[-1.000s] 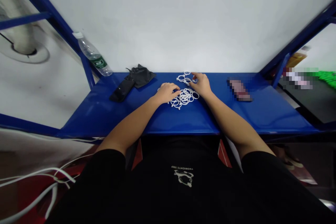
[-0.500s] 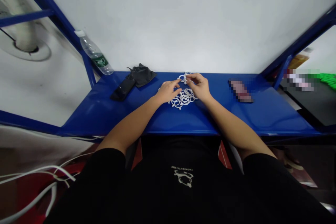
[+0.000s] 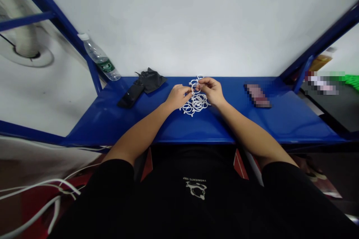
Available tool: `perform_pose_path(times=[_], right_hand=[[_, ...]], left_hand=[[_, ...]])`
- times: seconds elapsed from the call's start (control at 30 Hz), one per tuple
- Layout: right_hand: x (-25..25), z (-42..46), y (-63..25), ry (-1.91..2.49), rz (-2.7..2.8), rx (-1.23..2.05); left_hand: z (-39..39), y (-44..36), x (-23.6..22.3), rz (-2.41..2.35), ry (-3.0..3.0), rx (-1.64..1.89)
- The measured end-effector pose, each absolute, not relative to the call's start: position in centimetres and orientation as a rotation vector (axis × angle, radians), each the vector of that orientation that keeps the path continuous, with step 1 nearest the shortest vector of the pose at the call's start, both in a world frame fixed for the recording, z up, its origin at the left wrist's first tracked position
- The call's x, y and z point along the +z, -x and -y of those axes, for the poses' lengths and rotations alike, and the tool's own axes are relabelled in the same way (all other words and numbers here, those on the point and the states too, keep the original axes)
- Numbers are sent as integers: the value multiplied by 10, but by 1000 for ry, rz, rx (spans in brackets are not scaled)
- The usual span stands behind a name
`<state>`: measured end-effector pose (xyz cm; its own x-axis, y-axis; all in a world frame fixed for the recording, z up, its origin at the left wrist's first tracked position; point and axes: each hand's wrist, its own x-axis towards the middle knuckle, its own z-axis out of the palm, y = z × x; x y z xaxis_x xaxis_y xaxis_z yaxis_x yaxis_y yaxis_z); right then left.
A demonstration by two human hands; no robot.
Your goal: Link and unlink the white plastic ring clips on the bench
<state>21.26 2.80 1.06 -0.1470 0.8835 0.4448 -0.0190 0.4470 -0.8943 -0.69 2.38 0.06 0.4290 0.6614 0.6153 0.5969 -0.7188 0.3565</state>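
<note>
My left hand [image 3: 177,97] is closed, its thumb and fingertips pinching the near-left side of a white plastic ring [image 3: 195,89] with a small knob. From the other side, my right hand [image 3: 212,91] pinches the same ring between thumb and forefinger. Just below my hands lies a loose pile of white rings [image 3: 198,104], overlapping each other on the blue table [image 3: 193,130]. Beyond my fingers, near the wall, a few more rings [image 3: 200,77] lie together, partly hidden by my right hand.
On the left are a dark phone-like slab [image 3: 130,96], a crumpled black bag [image 3: 152,80] and a clear water bottle [image 3: 102,59] leaning by the blue frame. A pixelated phone-shaped object [image 3: 258,95] lies on the right. A white wall [image 3: 185,26] closes off the back.
A white ring now shows between both hands. My left fingers have closed on its edge, where before they were spread above the pile. My right hand has barely moved.
</note>
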Motion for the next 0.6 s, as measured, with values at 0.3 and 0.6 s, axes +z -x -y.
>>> perform_pose_path(times=[0.3,0.6], right_hand=[[8,-31,-214,1000,1516,795],[12,-20,-215,1013,1787,495]], left_hand=[[-18,5,4,-1040,-2537,1392],[-14,1,3,-892,-2658,1466]])
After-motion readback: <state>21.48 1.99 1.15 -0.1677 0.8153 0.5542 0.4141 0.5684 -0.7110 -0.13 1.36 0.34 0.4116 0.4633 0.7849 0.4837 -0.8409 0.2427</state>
